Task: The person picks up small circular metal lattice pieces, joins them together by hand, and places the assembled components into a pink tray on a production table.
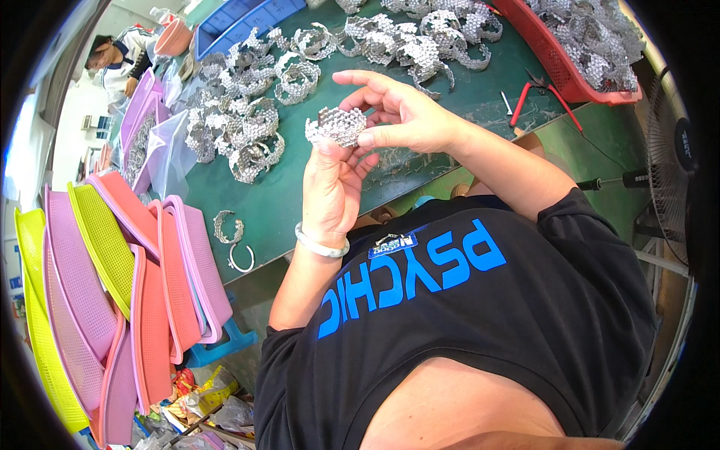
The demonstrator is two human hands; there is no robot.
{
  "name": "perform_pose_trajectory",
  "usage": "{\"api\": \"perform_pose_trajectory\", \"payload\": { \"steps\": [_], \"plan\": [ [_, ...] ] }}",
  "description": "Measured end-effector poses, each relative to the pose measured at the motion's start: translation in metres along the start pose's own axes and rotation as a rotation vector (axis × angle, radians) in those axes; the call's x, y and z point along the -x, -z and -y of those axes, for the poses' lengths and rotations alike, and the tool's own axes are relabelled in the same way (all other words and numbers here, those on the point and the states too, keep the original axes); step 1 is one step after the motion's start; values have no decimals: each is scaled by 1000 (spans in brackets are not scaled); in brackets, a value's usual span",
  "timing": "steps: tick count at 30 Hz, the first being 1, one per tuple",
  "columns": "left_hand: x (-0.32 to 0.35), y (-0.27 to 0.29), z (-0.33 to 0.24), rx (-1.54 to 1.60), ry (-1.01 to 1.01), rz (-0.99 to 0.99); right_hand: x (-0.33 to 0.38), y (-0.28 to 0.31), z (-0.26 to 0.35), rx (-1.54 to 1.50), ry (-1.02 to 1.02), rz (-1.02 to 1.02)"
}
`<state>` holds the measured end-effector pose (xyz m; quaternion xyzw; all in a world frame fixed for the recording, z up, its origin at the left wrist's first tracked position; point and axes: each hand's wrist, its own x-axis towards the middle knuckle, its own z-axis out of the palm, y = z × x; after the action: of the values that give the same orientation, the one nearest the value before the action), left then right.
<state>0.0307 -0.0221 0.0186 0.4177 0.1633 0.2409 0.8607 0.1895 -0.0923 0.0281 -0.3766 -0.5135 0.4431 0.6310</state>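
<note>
Between my two hands, above the near side of the green table (401,166), is a silver openwork metal cuff bracelet (341,127) with a scaly, honeycomb-like surface. My left hand (330,187) grips it from below, thumb against its near face. From the right, my right hand (405,116) pinches its edge between thumb and fingers, the index finger raised. Similar silver cuffs (251,124) lie heaped just beyond my left hand, and another pile (420,41) spreads along the far side. A single cuff (228,226) and a thin plain open ring (241,259) lie near the table's left corner.
A red basket (555,71) full of silver pieces stands far right, with red-handled pliers (544,94) near it. Stacked plastic baskets (142,277) fill the left side. A blue tray (247,26) sits at the back. A fan (675,150) stands right; another person (124,60) is far left.
</note>
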Motion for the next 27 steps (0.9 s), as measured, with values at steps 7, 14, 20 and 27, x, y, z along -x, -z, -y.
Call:
{"api": "perform_pose_trajectory", "payload": {
  "steps": [7,14,20,27],
  "plan": [
    [1,-1,0,31,46,3,1,-4,3,72,-19,-23],
    [-3,7,6,-43,72,2,-6,2,-2,208,-104,-80],
    [-2,6,-1,-147,57,13,-54,45,26,655,-21,-196],
    [9,25,-3,-238,5,-59,-190,110,81,1204,128,-436]
  ]
}}
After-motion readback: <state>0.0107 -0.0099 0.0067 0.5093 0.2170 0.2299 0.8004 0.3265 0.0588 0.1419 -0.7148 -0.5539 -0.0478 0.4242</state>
